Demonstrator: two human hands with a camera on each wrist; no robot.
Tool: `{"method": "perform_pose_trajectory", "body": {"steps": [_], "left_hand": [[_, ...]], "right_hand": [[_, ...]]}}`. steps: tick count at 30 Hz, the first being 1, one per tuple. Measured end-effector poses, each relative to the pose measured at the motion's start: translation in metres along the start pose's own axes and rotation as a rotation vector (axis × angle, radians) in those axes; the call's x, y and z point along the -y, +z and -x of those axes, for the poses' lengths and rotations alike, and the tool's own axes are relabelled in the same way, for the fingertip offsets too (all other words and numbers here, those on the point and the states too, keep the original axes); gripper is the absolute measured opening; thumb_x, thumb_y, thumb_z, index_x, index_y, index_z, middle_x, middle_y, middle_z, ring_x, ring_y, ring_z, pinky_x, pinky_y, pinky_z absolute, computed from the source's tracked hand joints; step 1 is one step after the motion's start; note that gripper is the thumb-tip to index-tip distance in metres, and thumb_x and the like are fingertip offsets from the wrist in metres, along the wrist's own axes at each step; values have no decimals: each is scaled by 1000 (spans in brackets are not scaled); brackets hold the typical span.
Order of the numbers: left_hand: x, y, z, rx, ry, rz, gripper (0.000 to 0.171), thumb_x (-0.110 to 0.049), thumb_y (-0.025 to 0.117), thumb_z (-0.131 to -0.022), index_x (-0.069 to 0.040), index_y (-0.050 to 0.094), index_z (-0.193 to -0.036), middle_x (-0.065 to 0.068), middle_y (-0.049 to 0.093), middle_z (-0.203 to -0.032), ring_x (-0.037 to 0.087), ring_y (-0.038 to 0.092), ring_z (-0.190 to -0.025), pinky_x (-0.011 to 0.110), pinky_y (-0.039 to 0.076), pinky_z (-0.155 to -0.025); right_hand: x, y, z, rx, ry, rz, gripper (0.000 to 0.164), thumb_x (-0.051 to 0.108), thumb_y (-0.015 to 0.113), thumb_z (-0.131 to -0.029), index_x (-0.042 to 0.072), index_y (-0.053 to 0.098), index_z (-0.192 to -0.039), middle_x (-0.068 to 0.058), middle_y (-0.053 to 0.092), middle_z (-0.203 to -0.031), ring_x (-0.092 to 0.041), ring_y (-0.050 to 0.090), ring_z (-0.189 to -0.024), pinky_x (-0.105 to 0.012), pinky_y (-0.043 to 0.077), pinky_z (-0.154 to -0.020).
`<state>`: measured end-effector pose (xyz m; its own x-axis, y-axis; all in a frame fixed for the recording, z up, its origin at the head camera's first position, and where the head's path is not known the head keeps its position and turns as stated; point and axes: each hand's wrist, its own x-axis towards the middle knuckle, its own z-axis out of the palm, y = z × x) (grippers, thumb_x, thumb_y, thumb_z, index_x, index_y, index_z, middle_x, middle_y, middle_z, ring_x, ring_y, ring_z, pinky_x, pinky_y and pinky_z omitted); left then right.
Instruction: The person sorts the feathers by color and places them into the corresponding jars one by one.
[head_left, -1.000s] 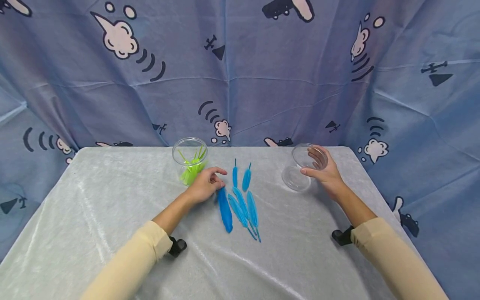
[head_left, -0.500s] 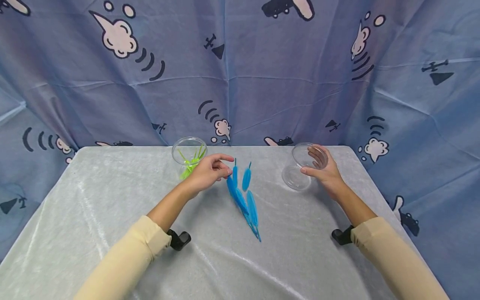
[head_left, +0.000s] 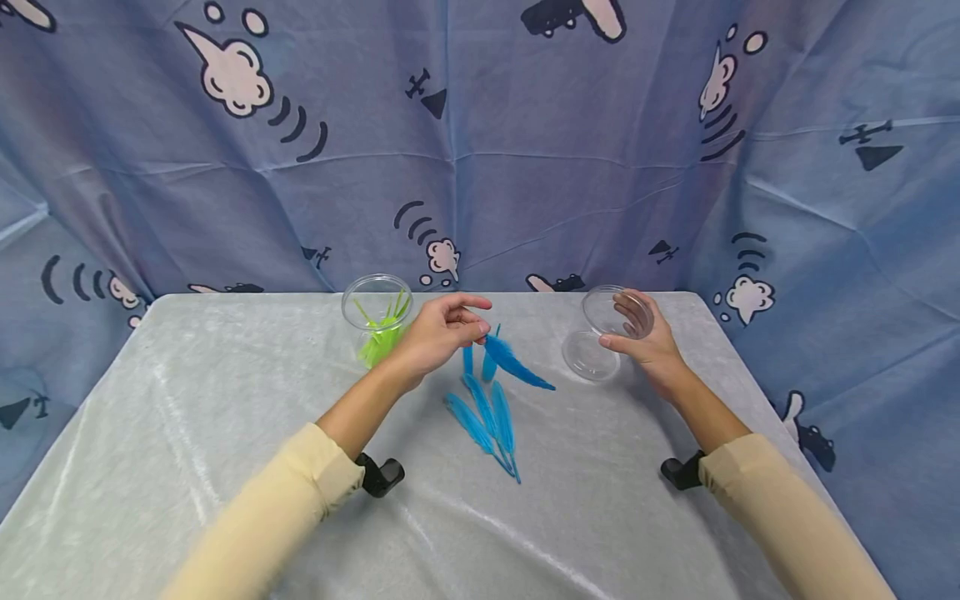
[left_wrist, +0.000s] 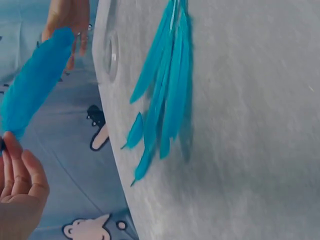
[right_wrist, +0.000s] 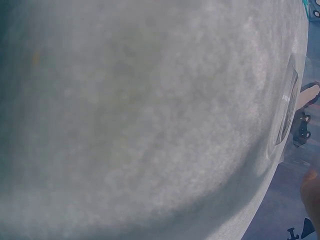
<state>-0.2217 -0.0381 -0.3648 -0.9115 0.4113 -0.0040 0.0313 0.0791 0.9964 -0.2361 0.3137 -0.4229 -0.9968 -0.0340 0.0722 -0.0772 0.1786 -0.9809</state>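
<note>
Between thumb and fingertips, my left hand point(head_left: 441, 335) pinches one end of a blue feather point(head_left: 517, 363), raised above the table with its tip slanting down to the right. The left wrist view shows the same feather point(left_wrist: 37, 80) held up beside the other feathers. Several more blue feathers point(head_left: 480, 421) lie below and beyond that hand on the cloth. My right hand point(head_left: 651, 346) grips a clear round jar point(head_left: 592, 357), thumb on the near side and fingers behind it. In the right wrist view only part of the jar point(right_wrist: 287, 107) and a fingertip show.
Left of the feathers stands another clear jar point(head_left: 377, 302) with bright green feathers point(head_left: 384, 340) in it. A pale grey cloth covers the table point(head_left: 600, 500). Behind its far edge hangs a blue printed curtain point(head_left: 562, 167).
My left hand has moved right and a little away, lifting the blue feather off the table and swinging its tip to the right. The right hand stays on the clear jar.
</note>
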Motion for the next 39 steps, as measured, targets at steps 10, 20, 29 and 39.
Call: {"method": "perform_pose_trajectory", "body": {"steps": [10, 20, 29, 39], "left_hand": [[-6, 20, -13, -84, 76, 107, 28, -3, 62, -98, -2, 61, -126, 20, 68, -107, 32, 68, -97, 36, 55, -91], [-14, 42, -30, -162, 125, 201, 25, 0, 64, -95, 1, 63, -120, 23, 69, -105, 34, 69, -95, 35, 56, -89], [-22, 66, -46, -210, 150, 213, 23, 3, 67, -92, 3, 65, -115, 19, 71, -100, 20, 70, -84, 30, 58, -82], [-19, 95, -55, -280, 187, 77, 18, 1, 73, -88, 1, 69, -105, 13, 74, -94, 17, 71, -82, 23, 57, -76]], "right_hand": [[0, 1, -1, -13, 0, 12, 87, -6, 76, -83, 13, 26, -152, -16, 28, -159, -28, 25, -147, -47, 12, -122], [1, 1, -1, -4, 15, 22, 86, -3, 76, -85, 14, 26, -152, -15, 27, -159, -27, 24, -147, -47, 11, -122], [1, 1, -1, -2, 20, 25, 86, -2, 75, -86, 14, 24, -153, -15, 27, -159, -27, 22, -148, -47, 11, -122], [-1, 1, -3, -25, 31, 52, 84, -3, 73, -87, 12, 23, -153, -18, 26, -159, -32, 17, -150, -49, 11, -122]]}}
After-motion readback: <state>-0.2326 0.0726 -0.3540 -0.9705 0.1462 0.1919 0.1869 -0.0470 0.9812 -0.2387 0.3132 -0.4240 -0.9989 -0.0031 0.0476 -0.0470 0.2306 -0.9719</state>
